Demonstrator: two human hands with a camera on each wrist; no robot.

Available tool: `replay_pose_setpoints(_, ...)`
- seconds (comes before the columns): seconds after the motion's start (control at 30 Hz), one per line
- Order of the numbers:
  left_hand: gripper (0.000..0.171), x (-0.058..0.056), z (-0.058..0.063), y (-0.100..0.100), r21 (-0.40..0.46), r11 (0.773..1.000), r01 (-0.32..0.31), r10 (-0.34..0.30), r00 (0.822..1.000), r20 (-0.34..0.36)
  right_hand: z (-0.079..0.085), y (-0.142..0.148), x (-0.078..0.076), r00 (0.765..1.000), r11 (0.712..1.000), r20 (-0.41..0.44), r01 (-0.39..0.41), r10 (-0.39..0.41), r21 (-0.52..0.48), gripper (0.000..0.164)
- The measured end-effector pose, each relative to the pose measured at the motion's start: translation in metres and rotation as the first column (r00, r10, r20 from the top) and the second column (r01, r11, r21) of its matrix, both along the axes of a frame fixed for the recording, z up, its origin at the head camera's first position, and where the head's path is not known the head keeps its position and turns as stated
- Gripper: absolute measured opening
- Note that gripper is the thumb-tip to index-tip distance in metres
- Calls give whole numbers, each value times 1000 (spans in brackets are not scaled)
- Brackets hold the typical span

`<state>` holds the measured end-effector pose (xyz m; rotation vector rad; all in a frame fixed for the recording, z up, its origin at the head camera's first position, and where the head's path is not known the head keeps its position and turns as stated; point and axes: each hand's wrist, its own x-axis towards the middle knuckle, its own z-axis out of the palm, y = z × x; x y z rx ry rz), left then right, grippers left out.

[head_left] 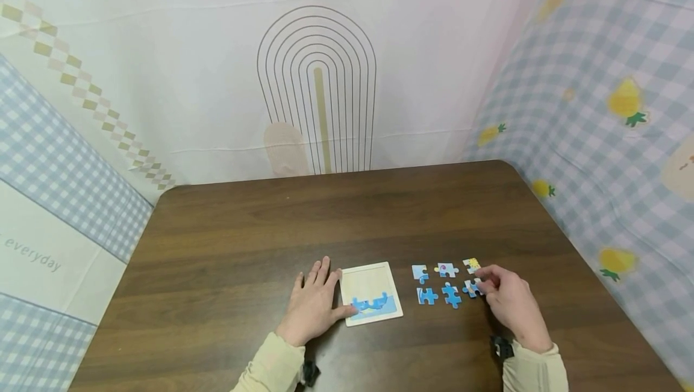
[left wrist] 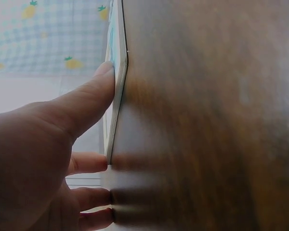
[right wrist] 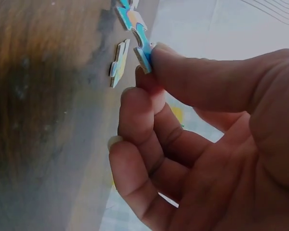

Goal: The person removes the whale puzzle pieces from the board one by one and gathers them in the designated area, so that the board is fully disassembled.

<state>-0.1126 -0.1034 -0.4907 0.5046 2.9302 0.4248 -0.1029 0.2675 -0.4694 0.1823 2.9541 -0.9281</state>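
Note:
A square wooden puzzle tray [head_left: 368, 280] lies on the table, with blue pieces [head_left: 374, 304] along its near part. My left hand [head_left: 311, 306] rests spread beside it; the thumb presses on the tray's near-left part and the index fingertip touches its left edge. To the right, my right hand [head_left: 514, 304] pinches a blue puzzle piece [right wrist: 144, 48] between thumb and index finger, at the right end of the nearer row. The other fingers of that hand are curled loosely. Just beyond it is a piece with a yellow print [head_left: 472, 265].
Other loose puzzle pieces lie in two rows between tray and right hand, including a blue one [head_left: 451, 295] and a pale one [head_left: 446, 270]. The brown wooden table [head_left: 233, 241] backs onto a white printed curtain [head_left: 217, 79]. A checked cloth [head_left: 585, 139] hangs at the right.

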Motion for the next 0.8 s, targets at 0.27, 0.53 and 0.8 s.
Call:
replay_pose_setpoints(0.27, 86, -1, -1, 1, -1, 1000, 1, -1, 1000, 0, 1, 3, -3, 993, 998, 98, 63, -63, 5, 26)
replay_pose_setpoints(0.53, 86, -2, 0, 1, -10, 1000, 2, -2, 1000, -9, 0, 3, -4, 990, 996, 112, 82, -86, 37, 27)
replay_pose_setpoints(0.8, 86, -2, 0, 1, -7, 1000, 3, -3, 1000, 8, -4, 3, -4, 990, 995, 105, 92, -96, 45, 25)
